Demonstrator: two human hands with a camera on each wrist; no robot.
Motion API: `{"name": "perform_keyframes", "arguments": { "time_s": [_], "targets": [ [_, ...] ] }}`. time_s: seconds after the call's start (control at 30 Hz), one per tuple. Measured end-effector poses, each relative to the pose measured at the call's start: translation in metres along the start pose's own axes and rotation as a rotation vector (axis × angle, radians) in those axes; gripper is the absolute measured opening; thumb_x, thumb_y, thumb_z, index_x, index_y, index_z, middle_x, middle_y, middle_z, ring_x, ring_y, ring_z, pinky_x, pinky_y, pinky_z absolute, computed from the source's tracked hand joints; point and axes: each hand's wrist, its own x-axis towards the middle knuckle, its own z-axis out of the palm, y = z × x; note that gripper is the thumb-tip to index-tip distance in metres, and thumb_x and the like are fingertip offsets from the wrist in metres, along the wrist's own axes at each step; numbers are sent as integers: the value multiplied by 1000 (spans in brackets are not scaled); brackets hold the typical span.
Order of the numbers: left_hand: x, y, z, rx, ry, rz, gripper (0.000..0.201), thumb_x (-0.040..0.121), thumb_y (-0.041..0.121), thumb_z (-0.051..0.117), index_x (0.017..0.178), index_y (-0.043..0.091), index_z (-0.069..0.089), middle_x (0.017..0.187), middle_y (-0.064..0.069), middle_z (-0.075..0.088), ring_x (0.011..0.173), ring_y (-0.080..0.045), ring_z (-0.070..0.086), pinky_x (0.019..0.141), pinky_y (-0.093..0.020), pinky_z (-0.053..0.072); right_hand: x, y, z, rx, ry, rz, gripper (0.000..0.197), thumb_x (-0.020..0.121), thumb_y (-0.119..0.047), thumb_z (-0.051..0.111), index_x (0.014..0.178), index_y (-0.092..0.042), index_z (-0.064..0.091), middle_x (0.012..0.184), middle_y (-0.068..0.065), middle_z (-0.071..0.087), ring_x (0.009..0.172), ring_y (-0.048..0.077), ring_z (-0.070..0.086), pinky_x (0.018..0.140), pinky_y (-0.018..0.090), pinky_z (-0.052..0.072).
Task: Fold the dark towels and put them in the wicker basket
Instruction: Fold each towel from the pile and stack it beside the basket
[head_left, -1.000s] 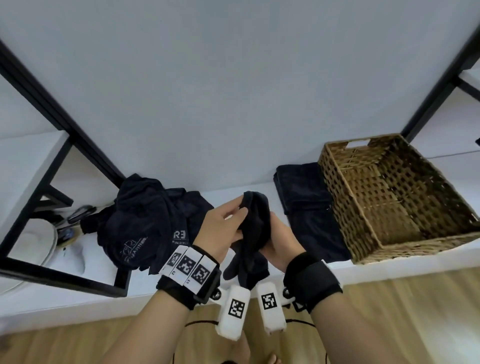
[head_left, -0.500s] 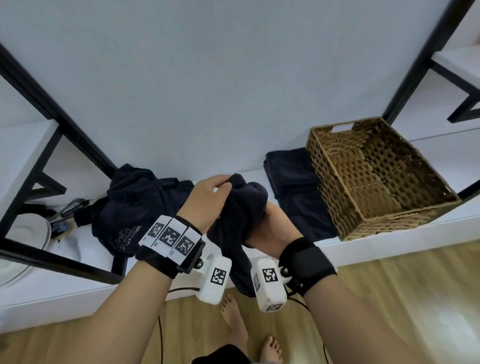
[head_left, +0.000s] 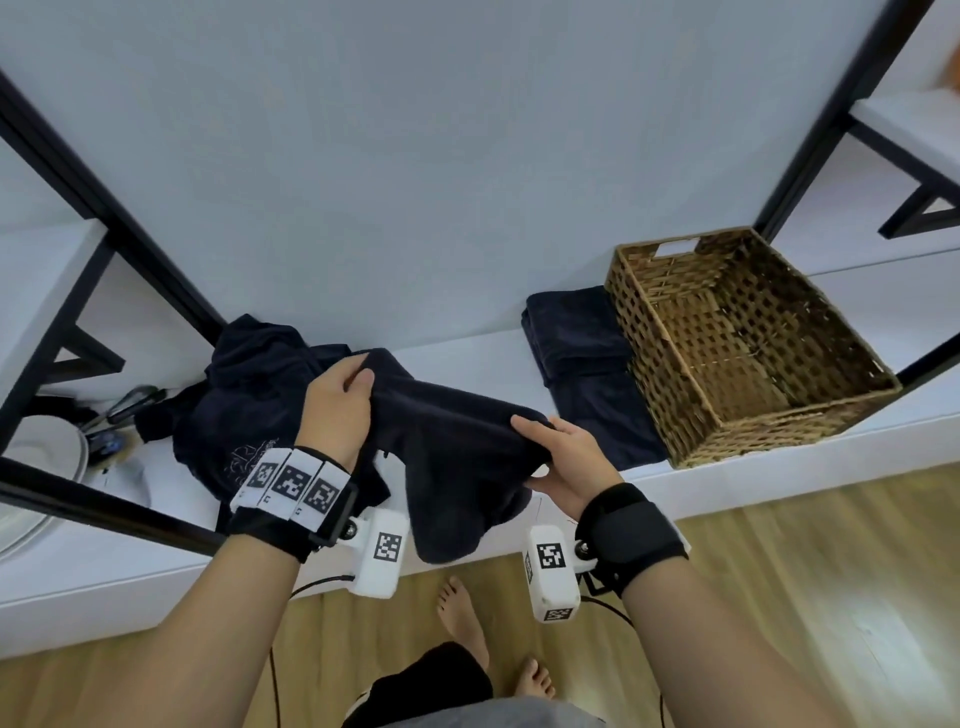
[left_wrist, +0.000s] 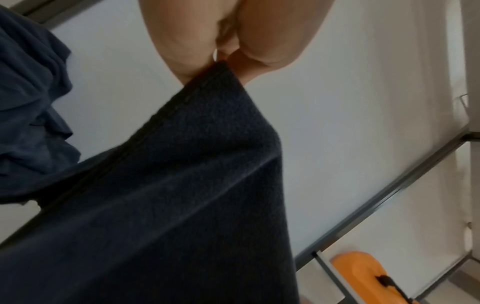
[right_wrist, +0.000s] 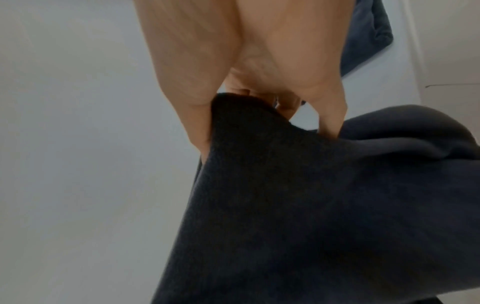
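Observation:
A dark navy towel (head_left: 447, 447) hangs stretched between both hands above the white shelf's front edge. My left hand (head_left: 343, 395) pinches its upper left corner; the same pinch shows in the left wrist view, where the towel (left_wrist: 182, 185) falls away from the left hand (left_wrist: 223, 59). My right hand (head_left: 556, 447) grips the towel's right end, with the towel (right_wrist: 298, 195) bunched under the right hand (right_wrist: 259, 98) in the right wrist view. The empty wicker basket (head_left: 665, 415) stands to the right on the shelf. A folded dark towel (head_left: 582, 358) lies against the basket's left side.
A crumpled heap of dark cloth (head_left: 234, 415) with pale print lies at the left of the white shelf (head_left: 467, 358). Black frame bars (head_left: 104, 499) cross at the left, with a white plate (head_left: 41, 467) behind them. My bare feet (head_left: 462, 613) stand on the wooden floor.
My hands have drawn apart, spreading the bunched towel out wide between them. The left hand went up and left, the right hand right. The view has tilted further down.

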Motion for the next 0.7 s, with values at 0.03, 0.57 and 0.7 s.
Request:
{"name": "perform_keyframes", "arguments": {
  "time_s": [0.03,0.57,0.7],
  "targets": [
    [1,-6,0,16,3,-8,29,99,11,47,121,14,66,116,-1,68,111,-17,63,103,-42,47,3,3,1,32,11,3,30,80,-13,79,106,-2,70,102,14,72,96,23,68,77,43,58],
    [125,-20,15,-55,-20,67,41,97,11,47,110,45,67,113,21,68,108,1,62,95,-18,49,114,-65,47,-712,476,-706,14,84,-27,73,96,-34,71,89,-14,64,87,-5,57,77,7,43],
    [143,-86,13,86,-6,-108,34,98,8,47,122,24,65,116,8,66,111,-12,62,95,-25,46,146,-23,32,-871,426,-556,22,84,-19,72,104,-27,68,88,-9,64,83,2,60,79,10,46]
  ]
}}
